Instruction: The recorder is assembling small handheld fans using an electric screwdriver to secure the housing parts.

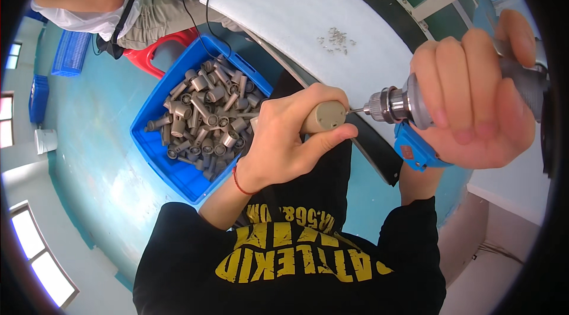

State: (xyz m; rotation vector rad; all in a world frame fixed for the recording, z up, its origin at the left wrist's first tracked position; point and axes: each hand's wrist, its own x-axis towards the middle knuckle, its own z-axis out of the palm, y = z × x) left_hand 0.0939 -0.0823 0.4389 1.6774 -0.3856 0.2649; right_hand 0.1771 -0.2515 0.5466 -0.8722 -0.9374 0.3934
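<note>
I have room across the white desk [284, 18] around the scattered bits [336, 41]; the drill [416, 101] blocks my right side, a full blue bin [169, 178] my left.

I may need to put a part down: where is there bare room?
Free: the white sheet between the seated person and the scattered small pieces; the floor between the blue bin and white bucket. Crowded: the bin, heaped with gray parts, and the space between left hand and drill.
</note>
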